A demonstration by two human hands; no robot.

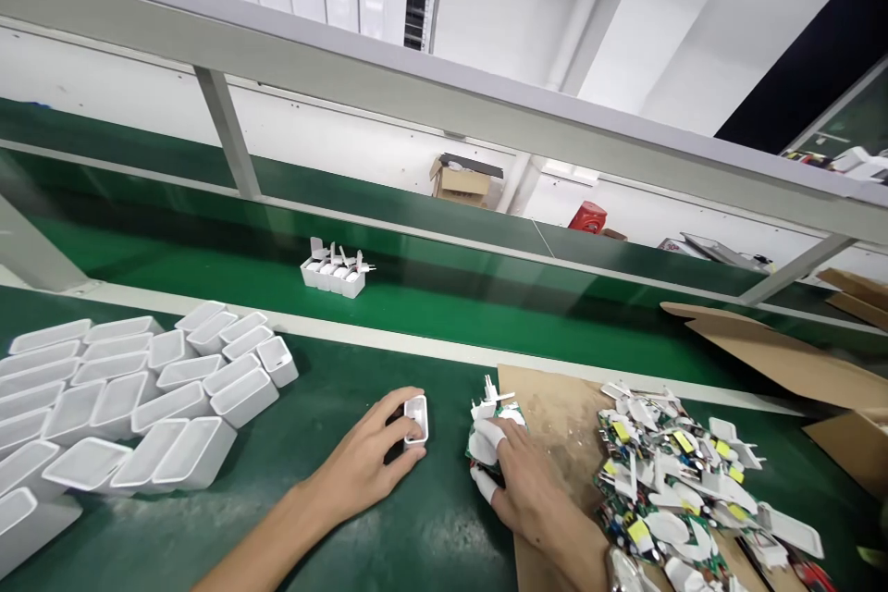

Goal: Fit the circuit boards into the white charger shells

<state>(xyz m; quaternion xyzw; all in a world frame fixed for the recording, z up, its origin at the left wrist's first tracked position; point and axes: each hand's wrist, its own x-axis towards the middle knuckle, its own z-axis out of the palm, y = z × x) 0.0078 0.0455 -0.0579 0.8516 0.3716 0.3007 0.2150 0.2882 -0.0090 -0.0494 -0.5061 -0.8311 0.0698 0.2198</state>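
Note:
My left hand (384,444) is closed around a small white open-topped plastic case (417,419), which stands on the green tabletop. Its fingers press on the case's rim and side. To the right, my right hand (517,472), with white covers on its thumb and a finger, grips a green circuit board (513,411) with a white plug piece (488,391) on it. Part of that board is hidden beneath the fingers. A gap of bare tabletop lies between the two hands.
Many empty white cases (187,449) crowd the table's left. At right, circuit boards with plug pieces (670,504) are heaped on brown cardboard (548,421). Several filled cases (333,277) sit on the green belt (430,296) behind. A shelf rail (486,97) crosses above.

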